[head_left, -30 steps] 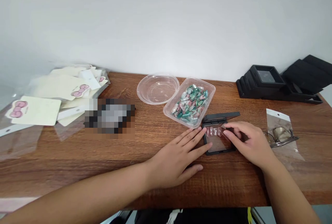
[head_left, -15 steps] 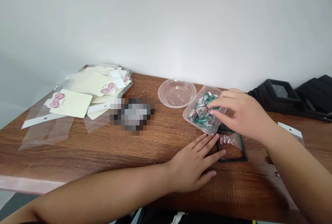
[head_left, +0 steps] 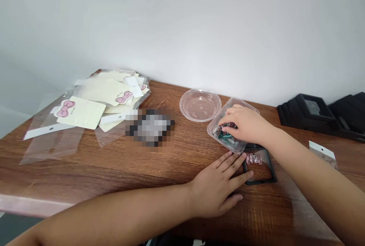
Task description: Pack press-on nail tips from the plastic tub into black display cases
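The right hand digs into the tub of nails while the left hand lies flat touching the black case.

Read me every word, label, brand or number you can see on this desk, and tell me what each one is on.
No text here can be read.
Cream cards with pink bows: any print is too small to read.
Pixelated patch on the table: blurred, unreadable.
Black case, clear tub, black boxes, small plastic bag: no lettering shows.
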`<state>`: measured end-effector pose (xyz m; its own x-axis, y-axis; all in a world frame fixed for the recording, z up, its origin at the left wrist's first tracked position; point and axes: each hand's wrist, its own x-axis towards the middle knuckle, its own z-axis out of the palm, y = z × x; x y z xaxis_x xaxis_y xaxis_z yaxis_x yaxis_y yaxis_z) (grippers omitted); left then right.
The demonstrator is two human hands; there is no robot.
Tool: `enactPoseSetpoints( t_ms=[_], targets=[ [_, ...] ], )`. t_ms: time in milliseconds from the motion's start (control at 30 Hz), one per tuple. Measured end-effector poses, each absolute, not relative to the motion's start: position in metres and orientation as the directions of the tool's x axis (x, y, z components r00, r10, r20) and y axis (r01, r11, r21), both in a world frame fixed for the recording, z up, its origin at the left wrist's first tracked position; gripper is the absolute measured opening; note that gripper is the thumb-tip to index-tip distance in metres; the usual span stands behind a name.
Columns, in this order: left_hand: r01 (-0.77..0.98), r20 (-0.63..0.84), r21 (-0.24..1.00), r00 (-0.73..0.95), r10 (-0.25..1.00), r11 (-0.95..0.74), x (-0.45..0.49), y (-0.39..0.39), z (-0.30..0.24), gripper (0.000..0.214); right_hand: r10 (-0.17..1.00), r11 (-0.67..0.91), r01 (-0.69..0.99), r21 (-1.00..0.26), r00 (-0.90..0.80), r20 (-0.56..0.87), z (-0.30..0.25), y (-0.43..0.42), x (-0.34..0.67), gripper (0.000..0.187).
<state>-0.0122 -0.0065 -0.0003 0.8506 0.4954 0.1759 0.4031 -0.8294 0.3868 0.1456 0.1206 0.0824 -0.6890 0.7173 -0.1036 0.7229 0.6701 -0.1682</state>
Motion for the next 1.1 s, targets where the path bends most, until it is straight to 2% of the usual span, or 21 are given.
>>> enactPoseSetpoints(
  t_ms=[400,667,900,1100],
  targets=[
    [0.401,0.188,0.379,0.849,0.493,-0.834,-0.0124,-0.0073,-0.0013,0.059,0.717,0.663,0.720,-0.205,-0.690,-0.102,0.0789,0.1219,0.1408,0.007],
    [0.402,0.170,0.356,0.860,0.481,-0.844,-0.0129,-0.0065,0.0008,0.058,0.720,0.662,0.733,-0.153,-0.680,-0.143,0.0791,0.1200,0.1371,0.007],
    [0.399,0.175,0.369,0.857,0.485,-0.839,-0.0119,-0.0065,-0.0001,0.059,0.723,0.634,0.726,-0.265,-0.678,-0.130,0.0790,0.1186,0.1378,0.011],
    [0.404,0.182,0.369,0.852,0.491,-0.837,-0.0115,-0.0074,-0.0004,0.058,0.721,0.639,0.713,-0.289,-0.686,-0.098,0.0809,0.1198,0.1403,0.013]
  ],
)
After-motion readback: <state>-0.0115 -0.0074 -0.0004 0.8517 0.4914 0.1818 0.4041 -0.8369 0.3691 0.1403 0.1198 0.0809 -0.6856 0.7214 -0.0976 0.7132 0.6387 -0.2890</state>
